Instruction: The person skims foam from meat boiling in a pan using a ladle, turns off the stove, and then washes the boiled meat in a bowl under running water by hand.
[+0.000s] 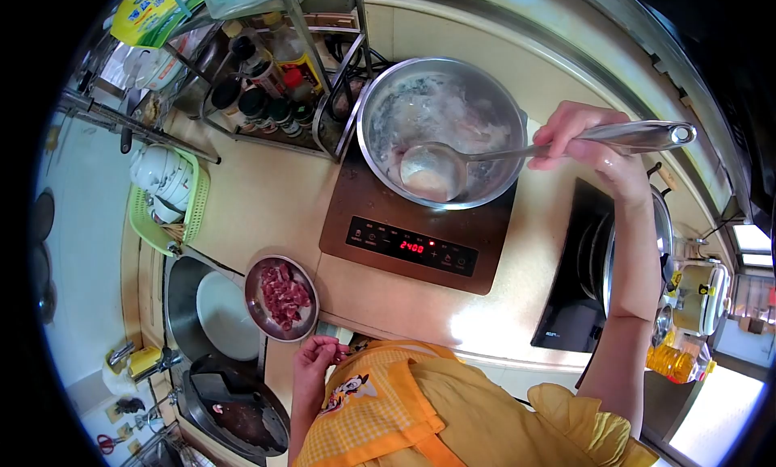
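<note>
My right hand is closed around the handle of a metal ladle. The ladle's bowl rests in a steel pot, filled with pale, cloudy liquid that looks foamy and steamy. Under the pot is a brown induction cooker, its display lit red at 2400. Down at my waist, beside the apron, my left hand has its fingers curled in, and I see nothing in them. Just above it stands a metal bowl of sliced raw red meat.
A metal rack with seasoning bottles stands left of the pot. Farther left are a green basket of white dishes and a sink holding a white basin. A second black cooktop with a pan lies under my right forearm.
</note>
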The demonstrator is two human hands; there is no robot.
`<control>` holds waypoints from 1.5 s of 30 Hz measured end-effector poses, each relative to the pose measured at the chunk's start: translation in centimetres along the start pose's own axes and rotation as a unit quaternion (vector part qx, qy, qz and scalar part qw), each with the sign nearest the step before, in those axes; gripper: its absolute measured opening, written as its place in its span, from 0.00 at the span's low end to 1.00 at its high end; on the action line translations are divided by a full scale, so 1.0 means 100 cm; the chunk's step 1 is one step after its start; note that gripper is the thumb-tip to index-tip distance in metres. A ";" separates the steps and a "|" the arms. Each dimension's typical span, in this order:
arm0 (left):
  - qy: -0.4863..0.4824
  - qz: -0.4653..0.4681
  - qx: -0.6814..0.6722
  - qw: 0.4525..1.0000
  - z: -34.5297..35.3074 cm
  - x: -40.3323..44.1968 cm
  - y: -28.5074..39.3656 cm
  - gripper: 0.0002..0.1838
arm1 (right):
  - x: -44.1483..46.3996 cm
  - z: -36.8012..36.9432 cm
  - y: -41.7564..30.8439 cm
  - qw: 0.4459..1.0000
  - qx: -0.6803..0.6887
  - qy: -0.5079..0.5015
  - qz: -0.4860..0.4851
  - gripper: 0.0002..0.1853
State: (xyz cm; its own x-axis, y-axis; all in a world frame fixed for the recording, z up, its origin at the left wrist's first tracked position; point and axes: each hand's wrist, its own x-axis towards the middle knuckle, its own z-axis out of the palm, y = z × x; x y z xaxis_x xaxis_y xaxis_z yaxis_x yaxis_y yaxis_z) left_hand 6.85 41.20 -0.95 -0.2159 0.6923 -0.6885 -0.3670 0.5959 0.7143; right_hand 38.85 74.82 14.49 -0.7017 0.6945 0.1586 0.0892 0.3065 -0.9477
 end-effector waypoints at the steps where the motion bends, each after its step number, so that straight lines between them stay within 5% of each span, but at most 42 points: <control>1: 0.001 0.000 -0.002 1.000 0.000 0.000 0.000 0.06 | 0.003 0.005 -0.001 1.000 0.023 0.003 0.016 0.09; 11: 0.017 0.001 -0.018 1.000 0.000 -0.006 0.000 0.05 | 0.034 0.033 0.014 0.983 0.131 0.097 0.082 0.07; 20: 0.008 0.028 -0.023 0.999 -0.006 -0.013 -0.007 0.06 | 0.047 0.028 0.023 0.946 0.212 0.244 0.030 0.08; 27: -0.001 0.052 -0.025 0.998 -0.010 -0.027 -0.008 0.07 | 0.046 0.025 -0.019 0.952 0.173 0.247 -0.045 0.09; 35: -0.022 0.102 -0.058 0.993 -0.041 -0.046 -0.030 0.09 | 0.047 0.084 -0.103 0.974 0.083 0.197 -0.082 0.10; 45: 0.029 0.170 -0.189 0.967 -0.103 -0.098 -0.075 0.08 | 0.112 0.315 -0.137 0.960 0.252 -0.107 -0.052 0.12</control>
State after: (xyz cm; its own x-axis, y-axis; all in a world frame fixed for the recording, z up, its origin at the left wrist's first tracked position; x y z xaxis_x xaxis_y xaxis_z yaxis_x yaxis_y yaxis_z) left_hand 2.36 25.73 -0.89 -0.4279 0.7918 -0.4360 -0.5685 0.1392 0.8108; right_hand 7.52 57.92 20.49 -0.8226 0.5104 0.2506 -0.3046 -0.0234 -0.9522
